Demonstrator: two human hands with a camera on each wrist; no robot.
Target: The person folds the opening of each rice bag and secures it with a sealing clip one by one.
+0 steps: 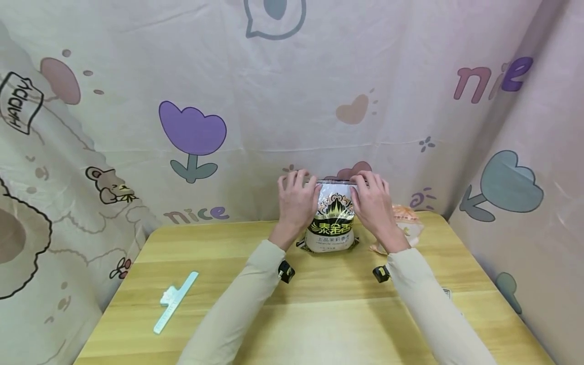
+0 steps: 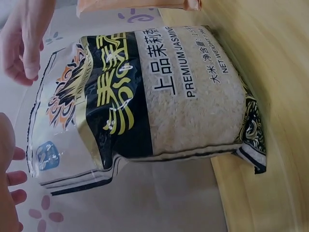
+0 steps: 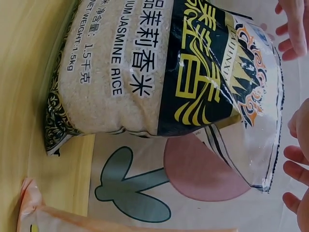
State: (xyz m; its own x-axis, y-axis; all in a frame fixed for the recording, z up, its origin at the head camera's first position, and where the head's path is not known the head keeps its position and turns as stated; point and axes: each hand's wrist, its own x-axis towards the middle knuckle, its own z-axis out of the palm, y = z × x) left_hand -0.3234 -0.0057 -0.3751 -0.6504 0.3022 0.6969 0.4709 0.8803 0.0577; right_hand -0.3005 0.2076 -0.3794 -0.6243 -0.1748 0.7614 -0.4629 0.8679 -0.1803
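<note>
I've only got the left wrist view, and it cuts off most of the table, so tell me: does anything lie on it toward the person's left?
Observer: Yes, the head view shows a pale blue clip on the table.
Operator: On the bag, I read PREMIUM JASMINE before the print runs out of sight. What word follows?
Observer: On the bag, the right wrist view shows RICE next.
Operator: And that orange packet at my top edge, is it fully in the open?
Observer: No, in the head view the packet is partly hidden behind the right arm.
</note>
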